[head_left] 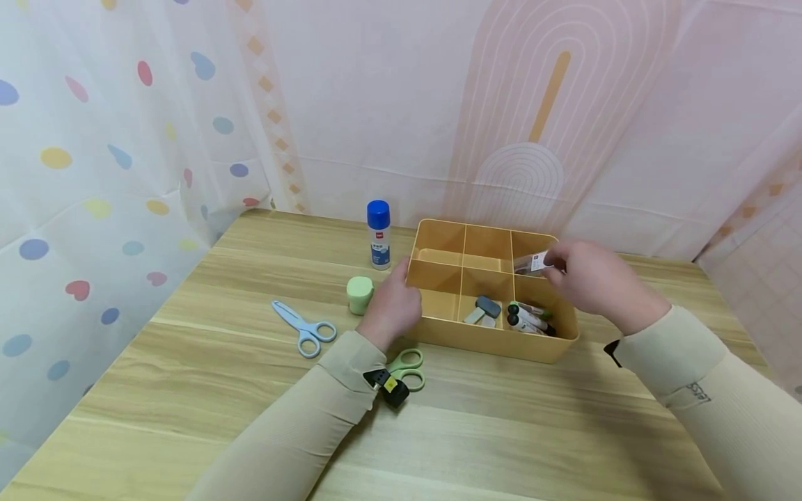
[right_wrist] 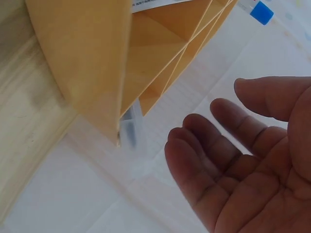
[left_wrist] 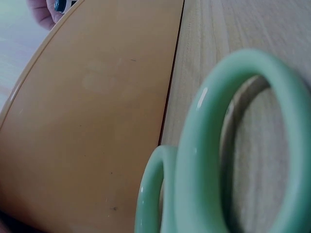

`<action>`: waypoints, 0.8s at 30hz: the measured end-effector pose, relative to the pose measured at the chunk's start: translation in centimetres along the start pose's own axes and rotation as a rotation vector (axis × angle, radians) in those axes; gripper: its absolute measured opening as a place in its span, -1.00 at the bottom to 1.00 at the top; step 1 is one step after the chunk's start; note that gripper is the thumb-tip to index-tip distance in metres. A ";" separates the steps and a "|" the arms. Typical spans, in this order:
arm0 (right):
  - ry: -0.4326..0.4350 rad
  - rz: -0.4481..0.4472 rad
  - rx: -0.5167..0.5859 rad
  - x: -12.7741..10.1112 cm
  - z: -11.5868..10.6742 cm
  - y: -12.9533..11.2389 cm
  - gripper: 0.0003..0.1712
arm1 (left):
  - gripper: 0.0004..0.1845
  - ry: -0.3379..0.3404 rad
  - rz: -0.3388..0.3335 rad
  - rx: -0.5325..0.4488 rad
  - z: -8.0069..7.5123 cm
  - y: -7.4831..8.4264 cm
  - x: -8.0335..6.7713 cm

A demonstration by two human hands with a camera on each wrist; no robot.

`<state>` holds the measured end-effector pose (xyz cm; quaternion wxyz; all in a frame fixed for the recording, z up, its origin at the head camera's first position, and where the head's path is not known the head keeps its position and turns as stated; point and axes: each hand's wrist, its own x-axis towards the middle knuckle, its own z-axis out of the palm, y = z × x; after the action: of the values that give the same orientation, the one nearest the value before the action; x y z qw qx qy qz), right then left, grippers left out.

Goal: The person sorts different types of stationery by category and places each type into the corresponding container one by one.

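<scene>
Nearest on the wooden counter (head_left: 188, 390) lie the green scissors (head_left: 407, 369), their handles just in front of the yellow organizer box (head_left: 501, 341) and partly under the left sleeve. The left hand (head_left: 393, 306) rests against the box's left front corner; whether its fingers curl round the wall I cannot tell, as only the back of the hand shows. To its left lie the blue scissors (head_left: 303, 327), and a pale green cylinder (head_left: 360, 294) stands just beside the hand. The box has 6 compartments: the front middle one holds erasers (head_left: 484, 310), the front right one holds markers (head_left: 528, 318). The right hand (head_left: 592, 278) hovers over the box's right side, and a small labelled tube (head_left: 531, 262) lies at its fingertips above the rear right compartment; the right wrist view shows the fingers spread and relaxed, the palm bare. Farthest back, a blue-capped glue bottle (head_left: 379, 234) stands left of the box, near the patterned backdrop.
</scene>
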<state>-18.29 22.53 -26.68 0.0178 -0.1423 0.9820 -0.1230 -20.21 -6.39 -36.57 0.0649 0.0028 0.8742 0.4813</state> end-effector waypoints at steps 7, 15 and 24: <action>0.010 0.062 -0.001 -0.7 0.5 1.0 -0.76 | -0.26 -0.001 -0.008 -0.002 -0.1 0.0 0.1; 0.028 0.109 0.006 -1.4 1.0 2.0 -0.73 | -0.25 0.002 0.003 0.004 -0.1 -0.1 0.1; -0.011 0.164 0.034 -1.8 1.9 3.1 -0.62 | -0.25 -0.003 0.003 -0.001 -0.2 -0.1 0.1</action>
<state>-17.28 25.49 -29.33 0.0357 -0.0618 0.9880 -0.1372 -20.32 -6.60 -36.59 0.0657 0.0048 0.8738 0.4818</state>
